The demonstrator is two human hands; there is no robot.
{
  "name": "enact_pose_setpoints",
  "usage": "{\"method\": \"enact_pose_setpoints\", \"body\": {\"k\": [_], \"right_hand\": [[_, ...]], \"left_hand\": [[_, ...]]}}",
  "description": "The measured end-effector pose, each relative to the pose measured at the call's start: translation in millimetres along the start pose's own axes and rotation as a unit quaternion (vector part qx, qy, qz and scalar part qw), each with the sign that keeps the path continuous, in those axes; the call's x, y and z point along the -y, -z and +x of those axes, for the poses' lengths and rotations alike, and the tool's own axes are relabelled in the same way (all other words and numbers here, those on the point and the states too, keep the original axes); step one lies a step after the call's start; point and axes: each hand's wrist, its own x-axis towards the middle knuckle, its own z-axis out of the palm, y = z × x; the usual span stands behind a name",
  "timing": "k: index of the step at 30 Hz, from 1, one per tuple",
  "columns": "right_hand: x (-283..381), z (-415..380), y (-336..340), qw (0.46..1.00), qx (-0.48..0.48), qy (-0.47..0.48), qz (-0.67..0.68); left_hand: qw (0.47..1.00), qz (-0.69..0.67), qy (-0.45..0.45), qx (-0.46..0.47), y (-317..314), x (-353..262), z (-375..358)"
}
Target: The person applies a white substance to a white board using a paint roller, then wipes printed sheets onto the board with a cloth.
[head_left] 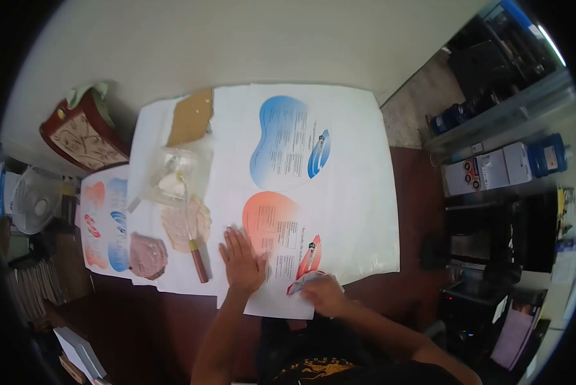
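Note:
My left hand (242, 264) lies flat with fingers spread on a white sheet (269, 307) printed with a blue shape (275, 138) and an orange-red shape (265, 215). Close to the sheet's near right corner, my right hand (323, 295) is closed on a crumpled whitish wad (304, 280), cloth or paper, resting over the red printed logo (310, 253). Left of my left hand is a long tool with a brown handle (199, 264); its pale far end reaches a clear plastic bag (188, 165). A beige cloth (179, 224) and a mauve cloth (148, 255) lie beside it.
Brown cardboard (190, 119) sits at the table's back left. Another printed sheet (102, 221) lies at the far left, near a carved wooden chair back (86, 138). Shelves with a white box (487, 170) and a blue water jug (548, 156) stand at right.

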Motion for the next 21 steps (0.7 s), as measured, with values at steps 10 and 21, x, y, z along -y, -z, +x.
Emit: {"method": "enact_pose_setpoints", "body": {"k": [10,21], "right_hand": [[-38,34,-12,0.867,-0.241,-0.436,-0.018],[99,49,169,0.963,-0.065,-0.239,-0.111]], "left_hand": [[0.959,-0.205,0.182,0.064,6,27,-85],[0.977,-0.209,0.021,-0.022,66,-13,-107]]}}
